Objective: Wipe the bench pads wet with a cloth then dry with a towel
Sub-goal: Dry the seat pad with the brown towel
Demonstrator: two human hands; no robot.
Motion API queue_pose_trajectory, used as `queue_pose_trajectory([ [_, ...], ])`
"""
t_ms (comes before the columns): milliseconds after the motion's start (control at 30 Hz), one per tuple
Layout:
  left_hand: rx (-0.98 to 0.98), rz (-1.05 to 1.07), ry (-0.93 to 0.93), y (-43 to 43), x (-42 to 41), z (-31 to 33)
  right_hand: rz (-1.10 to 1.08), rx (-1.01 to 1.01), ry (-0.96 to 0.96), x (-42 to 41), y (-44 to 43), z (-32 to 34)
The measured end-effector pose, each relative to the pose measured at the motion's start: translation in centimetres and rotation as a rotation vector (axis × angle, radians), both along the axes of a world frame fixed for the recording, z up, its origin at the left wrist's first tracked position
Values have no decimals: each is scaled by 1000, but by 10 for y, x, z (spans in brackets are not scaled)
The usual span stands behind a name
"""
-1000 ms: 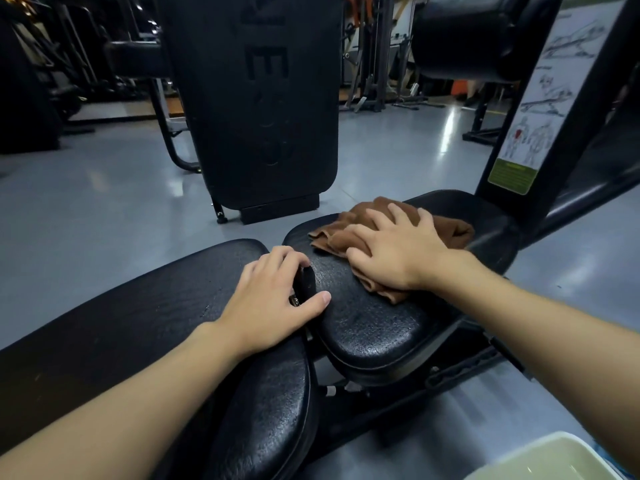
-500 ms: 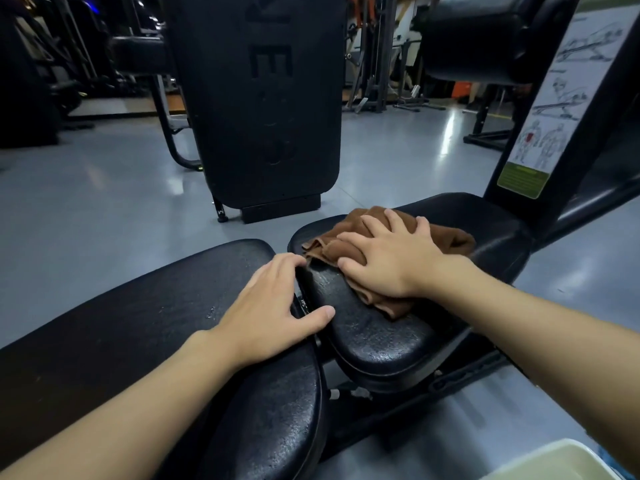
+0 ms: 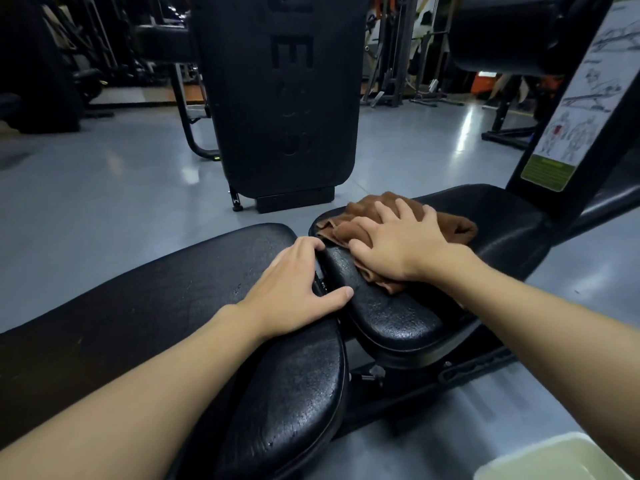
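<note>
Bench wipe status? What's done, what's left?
Done: the long pad and the near end of the seat pad glisten with droplets, so a wet pass looks made there. In hand: the right hand presses the brown cloth flat on the seat pad, and the left hand rests on the long pad's end. Left: the seat pad's far end, then drying. No second towel is in view.

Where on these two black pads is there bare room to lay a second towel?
The long pad is bare left of the left hand. The seat pad is bare between the cloth and the post. Crowded where the pads meet: the right hand presses the cloth there.
</note>
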State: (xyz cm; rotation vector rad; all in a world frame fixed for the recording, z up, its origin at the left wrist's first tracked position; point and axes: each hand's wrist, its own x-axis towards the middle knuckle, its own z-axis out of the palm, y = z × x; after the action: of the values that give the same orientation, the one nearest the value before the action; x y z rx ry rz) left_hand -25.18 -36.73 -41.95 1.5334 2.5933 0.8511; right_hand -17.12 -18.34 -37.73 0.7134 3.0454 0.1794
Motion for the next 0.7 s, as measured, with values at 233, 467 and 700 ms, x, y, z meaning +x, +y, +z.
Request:
queue_pose_trajectory([
  [233,52,18,-161,-7,8,4,16,1,20,87,-47,-7],
  [467,-19,-39,-144,-13,-1,3,45,51,-14,54,-37,-7],
  [700,50,-52,-42,-11,-5,-5,-24,-16,-72,-50,-5,2],
])
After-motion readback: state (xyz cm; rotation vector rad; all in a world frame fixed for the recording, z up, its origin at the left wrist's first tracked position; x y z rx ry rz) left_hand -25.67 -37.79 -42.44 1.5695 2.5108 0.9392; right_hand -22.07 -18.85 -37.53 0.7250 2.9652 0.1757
